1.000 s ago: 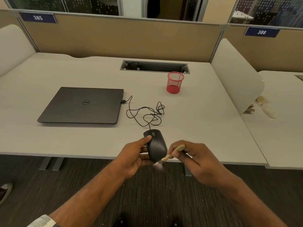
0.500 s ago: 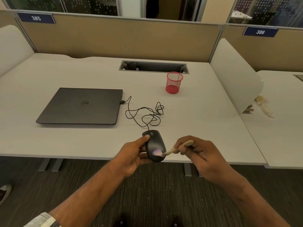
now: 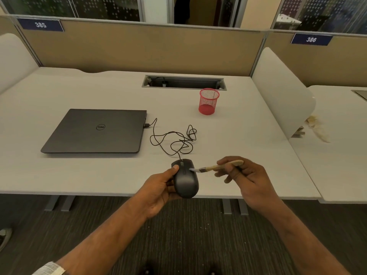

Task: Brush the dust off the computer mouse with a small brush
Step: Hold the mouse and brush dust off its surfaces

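Brush bristles on the mouse's right button

Left hand grips the black wired mouse above the table edge; right hand pinches the small wooden-handled brush.

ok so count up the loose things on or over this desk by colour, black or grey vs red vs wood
black or grey: 2, the closed laptop and the wired mouse held in the left hand
red: 1, the mesh cup
wood: 1, the small brush in the right hand
total: 4
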